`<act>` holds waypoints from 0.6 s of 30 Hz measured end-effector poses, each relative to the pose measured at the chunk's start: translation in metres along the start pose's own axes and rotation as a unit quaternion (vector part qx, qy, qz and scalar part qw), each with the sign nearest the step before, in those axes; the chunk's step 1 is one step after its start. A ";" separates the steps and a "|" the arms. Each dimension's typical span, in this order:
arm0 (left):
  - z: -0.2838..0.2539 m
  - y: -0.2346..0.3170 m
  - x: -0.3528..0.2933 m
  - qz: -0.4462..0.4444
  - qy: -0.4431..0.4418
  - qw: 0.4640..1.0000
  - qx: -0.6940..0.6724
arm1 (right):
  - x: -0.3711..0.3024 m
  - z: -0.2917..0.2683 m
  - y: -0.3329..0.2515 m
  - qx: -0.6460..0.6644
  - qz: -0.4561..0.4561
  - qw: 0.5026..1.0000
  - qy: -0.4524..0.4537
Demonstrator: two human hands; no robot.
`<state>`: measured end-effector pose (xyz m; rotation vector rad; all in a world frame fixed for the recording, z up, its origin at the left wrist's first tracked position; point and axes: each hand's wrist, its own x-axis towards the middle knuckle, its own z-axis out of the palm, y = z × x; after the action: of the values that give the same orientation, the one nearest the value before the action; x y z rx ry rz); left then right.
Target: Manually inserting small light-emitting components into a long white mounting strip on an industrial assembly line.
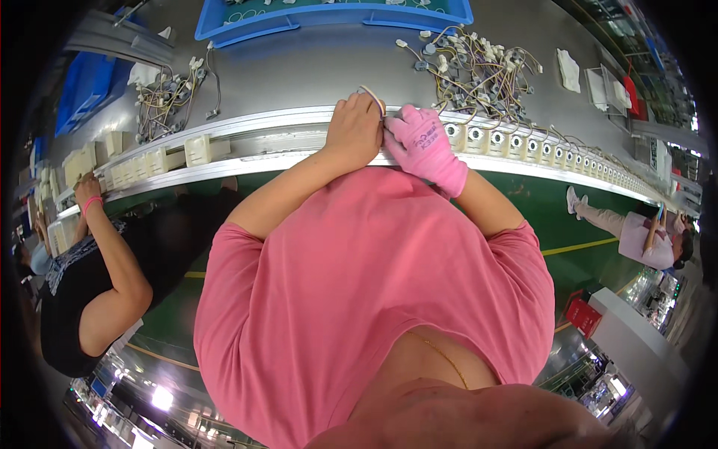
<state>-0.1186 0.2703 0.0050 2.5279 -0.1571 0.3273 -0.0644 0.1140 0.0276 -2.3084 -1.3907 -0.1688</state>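
My bare left hand [354,129] is over the metal rail [284,142] at the bench's front edge, its fingers curled around a thin wire [372,97] that loops up past the fingertips. My right hand [425,144], in a pink glove, presses close beside it with bent fingers. What the gloved fingers grip is hidden between the two hands. Just right of the glove, a row of white housings [474,138] with round dark-centred parts runs along the rail. A tangled pile of wires with connectors [486,67] lies behind them on the bench.
A blue tray [247,34] stands at the back of the metal bench. Another wire bundle [168,97] lies to the left. A co-worker's hand [88,188] is at white housings [142,166] on the far left. A white cloth [568,71] lies at the right.
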 end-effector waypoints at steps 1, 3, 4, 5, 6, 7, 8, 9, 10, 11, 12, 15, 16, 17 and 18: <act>0.000 -0.002 0.001 0.016 -0.007 1.000 0.015 | 0.000 -0.005 -0.001 0.013 -0.018 1.000 0.003; 0.000 -0.004 0.002 0.031 -0.016 0.999 0.023 | 0.013 -0.021 -0.002 0.056 -0.016 0.998 0.028; -0.002 -0.004 0.003 0.040 -0.011 0.999 0.010 | 0.025 -0.032 -0.005 0.023 -0.109 0.991 0.069; -0.003 -0.003 0.004 0.049 -0.006 0.999 -0.003 | 0.031 -0.035 -0.005 -0.009 -0.201 0.973 0.110; -0.003 -0.001 0.007 0.067 -0.007 0.997 0.034 | 0.033 -0.030 0.002 -0.012 -0.194 0.975 0.108; -0.004 -0.001 0.008 0.073 -0.012 0.997 0.030 | 0.038 -0.023 0.013 -0.055 -0.215 0.971 0.091; -0.005 -0.001 0.009 0.071 -0.023 0.996 0.049 | 0.038 -0.020 0.018 -0.097 -0.235 0.964 0.072; -0.005 -0.002 0.008 0.065 -0.031 0.995 0.072 | 0.038 -0.023 0.018 -0.096 -0.233 0.965 0.072; -0.004 -0.003 0.008 0.065 -0.032 0.995 0.071 | 0.040 -0.029 0.017 -0.099 -0.159 0.978 -0.089; -0.003 -0.004 0.007 0.061 -0.032 0.995 0.078 | 0.041 -0.033 0.017 -0.099 -0.080 0.961 -0.248; -0.002 -0.004 0.006 0.058 -0.033 0.994 0.084 | 0.040 -0.035 0.016 -0.063 -0.055 0.957 -0.278; -0.002 -0.004 0.004 0.063 0.001 0.996 0.059 | 0.034 -0.040 0.011 0.035 0.015 0.960 -0.277; -0.002 -0.005 0.004 0.062 0.000 0.996 0.057 | 0.031 -0.036 0.014 0.035 0.016 0.960 -0.279; -0.001 -0.006 0.004 0.066 0.011 0.997 0.044 | 0.027 -0.029 0.019 0.067 0.016 0.967 -0.246; -0.001 -0.007 0.004 0.070 0.022 0.997 0.031 | 0.025 -0.024 0.023 0.099 0.015 0.972 -0.213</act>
<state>-0.1135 0.2766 0.0029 2.5750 -0.3116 0.4496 -0.0296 0.1151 0.0503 -2.2771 -1.4866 0.4819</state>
